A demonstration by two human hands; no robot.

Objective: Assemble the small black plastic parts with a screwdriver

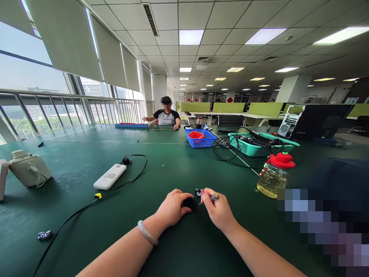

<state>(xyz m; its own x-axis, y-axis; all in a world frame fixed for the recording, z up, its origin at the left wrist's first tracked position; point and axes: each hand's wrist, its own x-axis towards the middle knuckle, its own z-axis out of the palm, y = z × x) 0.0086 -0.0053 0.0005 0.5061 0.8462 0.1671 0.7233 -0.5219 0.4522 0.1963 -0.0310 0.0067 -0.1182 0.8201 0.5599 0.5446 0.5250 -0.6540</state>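
Observation:
My left hand [172, 207], with a pale bangle on the wrist, is closed around a small rounded black object [188, 203] on the green table. The fingers cover much of that object, and its kind cannot be made out. In my right hand [216, 211] is a slim screwdriver-like tool [215, 197], pinched between thumb and fingers. Its thick end points up and right, while the thin end reaches down toward the black object; whether they touch is unclear. Just beyond the fingertips lies a small black part with light markings [198, 192].
To the left are a white power bank [110, 177], a black strap [77, 211] and a beige bottle [30, 168]. A red-lidded jar [273, 179] stands right. Farther back sit a blue basket [201, 143], a teal basket [250, 150] with cables, and a person [166, 117].

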